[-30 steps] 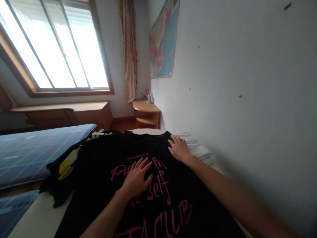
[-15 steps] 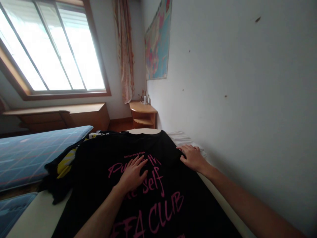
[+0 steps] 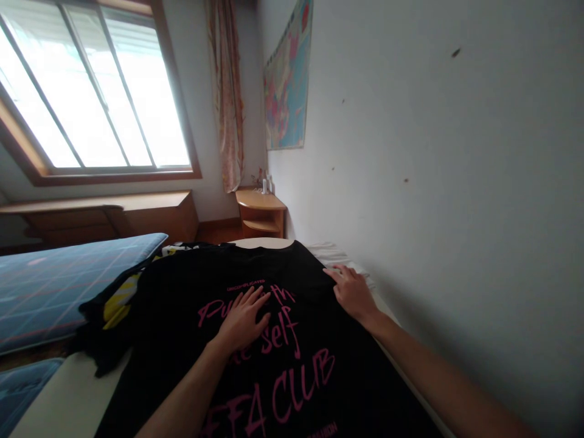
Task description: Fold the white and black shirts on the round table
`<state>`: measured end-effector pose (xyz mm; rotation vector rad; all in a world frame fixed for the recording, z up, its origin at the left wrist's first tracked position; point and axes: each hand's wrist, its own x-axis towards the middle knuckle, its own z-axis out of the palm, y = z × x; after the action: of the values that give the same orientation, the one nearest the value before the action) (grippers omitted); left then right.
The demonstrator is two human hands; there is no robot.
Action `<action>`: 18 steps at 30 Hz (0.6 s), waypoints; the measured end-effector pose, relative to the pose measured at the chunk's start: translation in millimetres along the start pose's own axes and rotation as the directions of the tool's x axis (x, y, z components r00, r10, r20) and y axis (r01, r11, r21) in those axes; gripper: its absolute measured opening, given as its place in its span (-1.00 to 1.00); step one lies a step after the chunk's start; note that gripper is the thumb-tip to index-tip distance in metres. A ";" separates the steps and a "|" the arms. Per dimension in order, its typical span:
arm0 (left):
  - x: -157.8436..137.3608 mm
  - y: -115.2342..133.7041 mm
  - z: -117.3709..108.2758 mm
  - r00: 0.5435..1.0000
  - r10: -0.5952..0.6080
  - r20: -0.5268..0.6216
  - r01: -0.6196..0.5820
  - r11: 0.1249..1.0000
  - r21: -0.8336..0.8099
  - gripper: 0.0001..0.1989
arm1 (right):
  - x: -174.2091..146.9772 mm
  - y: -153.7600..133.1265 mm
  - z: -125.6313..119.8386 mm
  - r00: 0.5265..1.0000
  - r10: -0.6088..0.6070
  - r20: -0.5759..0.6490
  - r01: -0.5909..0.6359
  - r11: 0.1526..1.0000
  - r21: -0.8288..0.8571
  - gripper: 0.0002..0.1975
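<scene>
A black T-shirt [image 3: 269,261] with pink lettering lies spread out over a pale board-like surface [image 3: 73,395]. My left hand [image 3: 244,319] rests flat on the shirt's printed front, fingers apart, covering some of the letters. At the shirt's right edge, near the sleeve, is my right hand [image 3: 353,295], its fingers stretched out over the dark cloth. Nothing shows in the grasp of either hand. More clothing, black with yellow and white parts [image 3: 119,301], lies bunched along the shirt's left side.
A blue plaid mattress [image 3: 68,277] lies to the left. White crumpled cloth [image 3: 328,250] sits by the wall on the right. Farther back stand a small corner shelf [image 3: 260,199] with little items on it and a long wooden desk [image 3: 155,201] under the window.
My right hand has shifted slightly along the shirt's right edge, its fingers now reaching farther left over the cloth. The left hand stays on the print. The view has turned slightly.
</scene>
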<state>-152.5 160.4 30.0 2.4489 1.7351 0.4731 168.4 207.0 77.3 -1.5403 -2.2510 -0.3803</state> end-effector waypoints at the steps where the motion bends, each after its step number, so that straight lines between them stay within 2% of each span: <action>1: -0.1 0.5 -0.8 1.000 0.000 0.007 0.000 1.000 0.003 -0.44 | -1.2 -4.3 -1.0 0.997 -0.081 -0.002 0.081 0.997 -0.006 -0.43; 4: -0.9 1.9 -3.0 1.000 0.007 0.029 -0.007 1.000 0.013 -0.44 | -5.5 -16.3 -0.7 0.963 -0.267 0.047 0.266 0.964 0.015 -0.44; 8: -1.5 1.7 -3.8 0.998 0.010 0.056 -0.012 0.999 0.031 -0.41 | -14.3 -24.1 9.5 0.961 -0.207 0.182 0.204 0.978 0.036 -0.53; 11: -1.2 0.4 -2.5 0.998 0.010 0.063 -0.012 0.999 0.034 -0.39 | -22.2 -30.0 14.1 0.971 -0.166 0.170 0.161 0.986 0.042 -0.49; 13: -0.8 -0.4 -1.2 0.998 0.012 0.067 -0.014 0.999 0.036 -0.38 | -27.1 -35.4 13.0 0.962 -0.200 0.186 0.186 0.978 0.091 -0.46; 16: -0.3 -1.3 0.9 0.998 0.015 0.065 -0.018 0.999 0.042 -0.38 | -31.9 -40.0 8.2 0.924 -0.267 0.273 0.225 0.958 0.176 -0.45; 18: 0.0 -1.7 2.3 0.998 0.017 0.059 -0.020 0.999 0.043 -0.38 | -33.4 -38.4 3.5 0.921 -0.259 0.291 0.205 0.958 0.202 -0.49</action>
<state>-153.3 161.2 27.4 2.4838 1.7188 0.3647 142.8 166.9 58.7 -1.3257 -2.6471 -0.0018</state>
